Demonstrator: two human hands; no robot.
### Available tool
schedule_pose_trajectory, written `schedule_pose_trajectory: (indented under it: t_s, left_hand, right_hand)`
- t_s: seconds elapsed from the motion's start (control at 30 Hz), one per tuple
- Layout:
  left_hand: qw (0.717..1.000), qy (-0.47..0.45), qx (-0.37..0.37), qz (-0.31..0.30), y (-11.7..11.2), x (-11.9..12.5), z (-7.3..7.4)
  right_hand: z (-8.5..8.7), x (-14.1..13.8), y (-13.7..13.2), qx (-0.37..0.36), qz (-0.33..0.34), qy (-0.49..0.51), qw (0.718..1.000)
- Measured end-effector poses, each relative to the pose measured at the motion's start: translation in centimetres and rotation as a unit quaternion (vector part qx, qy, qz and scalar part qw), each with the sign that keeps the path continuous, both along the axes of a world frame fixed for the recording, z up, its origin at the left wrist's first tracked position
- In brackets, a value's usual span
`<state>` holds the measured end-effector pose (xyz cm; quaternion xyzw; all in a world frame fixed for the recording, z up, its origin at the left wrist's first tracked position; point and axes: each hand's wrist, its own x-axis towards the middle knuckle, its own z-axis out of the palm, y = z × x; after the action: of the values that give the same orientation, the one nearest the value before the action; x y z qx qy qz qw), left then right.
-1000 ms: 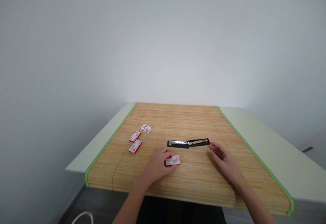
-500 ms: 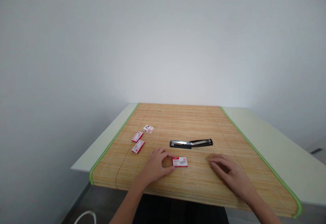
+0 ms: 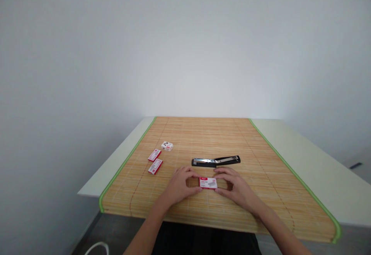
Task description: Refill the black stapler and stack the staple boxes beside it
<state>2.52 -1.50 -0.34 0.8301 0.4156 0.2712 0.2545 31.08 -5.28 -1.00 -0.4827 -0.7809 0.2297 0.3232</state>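
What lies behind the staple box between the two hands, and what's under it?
Just beyond the staple box is a strip of bamboo mat, then the opened black stapler. Whatever lies directly beneath the box is covered and cannot be seen.

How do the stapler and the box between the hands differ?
The stapler is black and silvery; the box is white and red. The stapler looks longer than the box. The stapler lies hinged open, while the box is between the left hand and right hand. Both are over the mat.
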Motion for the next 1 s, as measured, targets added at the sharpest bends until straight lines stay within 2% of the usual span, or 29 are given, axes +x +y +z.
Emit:
schedule_pose_trajectory:
  t_s: [0.2, 0.47, 0.73, 0.87, 1.0]
  left_hand:
    - [1.0, 0.0, -0.01, -0.014, 0.3, -0.5, 0.1]
    - [1.0, 0.011, -0.003, -0.011, 0.7, -2.9, 0.4]
    - [1.0, 0.01, 0.002, -0.003, 0.7, -3.0, 0.2]
    - [1.0, 0.013, 0.004, 0.004, 0.7, -2.9, 0.1]
    - [1.0, 0.011, 0.01, 0.01, 0.7, -2.9, 0.1]
  right_hand:
    - [0.2, 0.4, -0.1, -0.011, 0.014, 0.008, 1.0]
    - [0.3, 2.4, -0.4, -0.03, 0.011, 0.001, 0.999]
    - [0.3, 3.3, -0.6, -0.037, 0.017, 0.004, 0.999]
    - [1.6, 2.3, -0.6, -0.023, 0.0, -0.003, 1.0]
    - [3.7, -1.0, 0.1, 0.028, 0.009, -0.033, 0.999]
